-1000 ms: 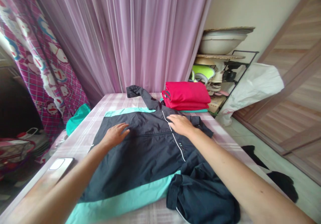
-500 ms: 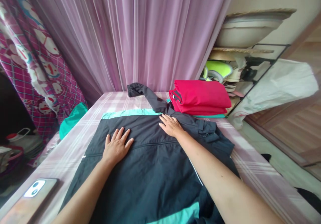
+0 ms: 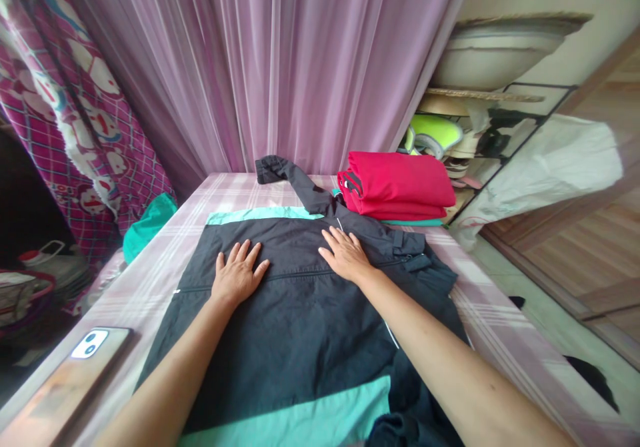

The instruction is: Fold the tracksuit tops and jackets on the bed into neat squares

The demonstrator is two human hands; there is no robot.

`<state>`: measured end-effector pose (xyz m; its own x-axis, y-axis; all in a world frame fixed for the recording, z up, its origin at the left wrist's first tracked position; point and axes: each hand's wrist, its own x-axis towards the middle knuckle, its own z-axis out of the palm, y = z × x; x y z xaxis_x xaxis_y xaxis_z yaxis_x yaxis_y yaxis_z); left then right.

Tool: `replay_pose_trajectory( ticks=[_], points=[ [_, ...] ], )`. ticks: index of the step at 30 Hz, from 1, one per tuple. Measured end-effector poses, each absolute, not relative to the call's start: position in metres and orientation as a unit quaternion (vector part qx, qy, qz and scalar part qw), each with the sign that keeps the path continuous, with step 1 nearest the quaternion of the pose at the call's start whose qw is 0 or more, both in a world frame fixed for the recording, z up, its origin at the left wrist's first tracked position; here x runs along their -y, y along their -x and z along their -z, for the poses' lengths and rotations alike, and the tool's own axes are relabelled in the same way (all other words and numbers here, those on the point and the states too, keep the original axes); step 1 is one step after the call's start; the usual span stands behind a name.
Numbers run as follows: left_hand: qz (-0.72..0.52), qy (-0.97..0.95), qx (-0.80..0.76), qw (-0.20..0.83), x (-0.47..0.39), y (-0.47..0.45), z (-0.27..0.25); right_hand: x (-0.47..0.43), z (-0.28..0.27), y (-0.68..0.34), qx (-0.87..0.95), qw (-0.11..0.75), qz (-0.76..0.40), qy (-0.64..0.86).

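Observation:
A dark jacket (image 3: 300,327) with mint-green panels lies spread out in front of me, its zipper running across the middle. On its left part, above the zipper line, my left hand (image 3: 239,273) rests flat with fingers spread. My right hand (image 3: 345,253) lies palm down on the jacket near the collar end, fingers stretched out. One sleeve (image 3: 300,183) reaches away toward the curtain; the other is bunched close to me at the bottom. Just beyond my right hand sits a folded red garment (image 3: 400,183), on top of something mint-green.
The table wears a pink checked cloth (image 3: 245,190). A phone (image 3: 70,387) lies at its left edge, and green fabric (image 3: 150,227) hangs by the far left corner. Behind are a purple curtain (image 3: 310,67) and, to the right, a shelf rack with a basin (image 3: 500,57).
The view has tilted slightly downward, showing more of the jacket's near mint panel. My right hand has drawn slightly back from the mint strip; both hands stay flat on the jacket.

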<state>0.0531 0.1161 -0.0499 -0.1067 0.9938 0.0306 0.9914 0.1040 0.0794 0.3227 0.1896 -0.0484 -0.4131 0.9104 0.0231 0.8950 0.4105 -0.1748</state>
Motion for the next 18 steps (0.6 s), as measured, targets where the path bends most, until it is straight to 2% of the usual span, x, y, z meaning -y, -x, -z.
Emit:
replay_pose_trajectory(
  ticks=[9,15,18],
  points=[
    [-0.041,-0.668,-0.743,0.020,-0.118,-0.051,0.048,-0.122,0.056,-0.376,0.816,0.049,-0.048,0.574],
    [-0.051,-0.670,-0.740,0.018,-0.120,-0.050,0.048,-0.110,0.060,-0.426,0.754,0.015,-0.055,0.654],
    [-0.077,-0.681,-0.728,-0.002,-0.117,-0.050,0.044,-0.113,0.051,-0.442,0.754,0.018,-0.093,0.649]
  ],
)
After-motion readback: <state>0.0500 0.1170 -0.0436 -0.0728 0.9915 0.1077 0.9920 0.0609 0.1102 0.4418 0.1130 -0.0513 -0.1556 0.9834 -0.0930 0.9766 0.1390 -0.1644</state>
